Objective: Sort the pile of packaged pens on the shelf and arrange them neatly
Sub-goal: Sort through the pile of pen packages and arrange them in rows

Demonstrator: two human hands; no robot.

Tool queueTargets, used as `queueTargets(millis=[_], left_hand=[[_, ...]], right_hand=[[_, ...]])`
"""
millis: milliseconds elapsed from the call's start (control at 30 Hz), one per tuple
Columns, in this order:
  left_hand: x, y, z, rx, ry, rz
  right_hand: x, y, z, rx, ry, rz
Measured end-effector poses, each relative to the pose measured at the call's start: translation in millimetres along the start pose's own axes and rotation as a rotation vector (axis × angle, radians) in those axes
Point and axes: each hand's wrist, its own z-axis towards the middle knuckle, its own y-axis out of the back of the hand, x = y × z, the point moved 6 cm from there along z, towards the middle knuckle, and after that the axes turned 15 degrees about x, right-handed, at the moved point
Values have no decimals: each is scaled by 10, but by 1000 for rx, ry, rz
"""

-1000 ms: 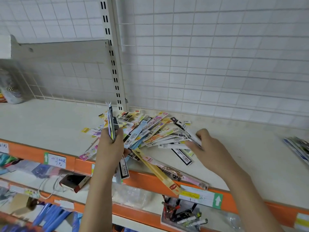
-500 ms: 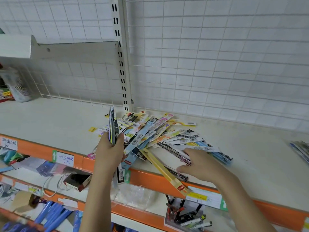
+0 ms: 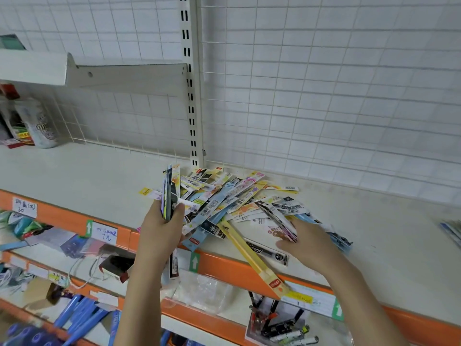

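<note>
head view: right hand point(image 3: 308, 242) on pen pile point(image 3: 232, 203).

A loose pile of packaged pens point(image 3: 232, 203) lies fanned across the white shelf point(image 3: 87, 178) near its orange front edge, the long flat cards in blue, yellow, pink, black and white crossing one another at all angles. A long yellow pack point(image 3: 252, 255) slants out of the pile to the near right and overhangs the edge, with a black pack point(image 3: 268, 250) lying flat just beside it. A small bundle of packs point(image 3: 170, 193) stands upright on edge at the pile's left side, perhaps four or five cards, though the count is hard to make out
</note>
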Motion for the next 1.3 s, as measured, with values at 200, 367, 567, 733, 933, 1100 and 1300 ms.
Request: queueTargets(millis=[200, 367, 567, 733, 933, 1100, 1300], left_hand=[[-3, -72, 29, 10, -5, 29], [-26, -164, 70, 41, -12, 52], [-19, -236, 100, 135, -36, 201], [-76, -510, 33, 429, -110, 484], [-80, -863, -16, 692, -123, 635], [-104, -1013, 22, 662, -147, 795], [-346, -950, 76, 396, -344, 694]], right_hand=[[-123, 49, -23, -19, -58, 11], [-112, 140, -42, -47, -53, -99], [-284, 259, -84, -38, -75, 0], [-371, 361, -107, -55, -63, 84], [-499, 342, -102, -98, -107, 118], [-607, 364, -148, -193, -133, 148], [-690, 405, -252, -257, -128, 207]])
